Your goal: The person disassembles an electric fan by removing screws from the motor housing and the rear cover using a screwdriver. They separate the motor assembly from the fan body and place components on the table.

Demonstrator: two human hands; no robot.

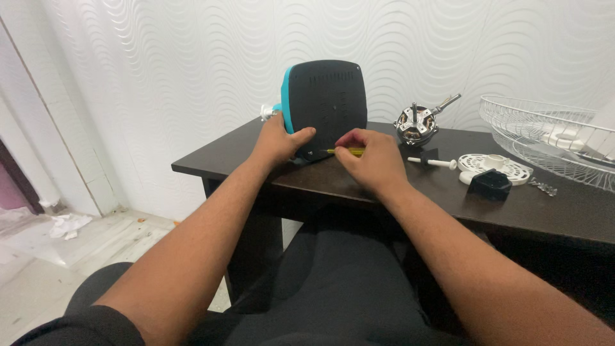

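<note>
Head view: left hand point(277, 142) grips the fan housing point(327, 106) upright; right hand point(375, 159) pinches a yellow screwdriver point(344, 152), shaft lying level, tip at the housing's lower edge.

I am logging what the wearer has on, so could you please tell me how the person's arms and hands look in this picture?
Both forearms are bare down to the wrists. The left hand and right hand wear no gloves, rings, watch or bands that show. A black short sleeve covers the upper left arm at the bottom edge; the right arm's sleeve is out of view.

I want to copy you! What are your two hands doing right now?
Left hand: closed on the dark fan housing, steadying it.
Right hand: closed on a yellow screwdriver, tip at the housing.
</note>
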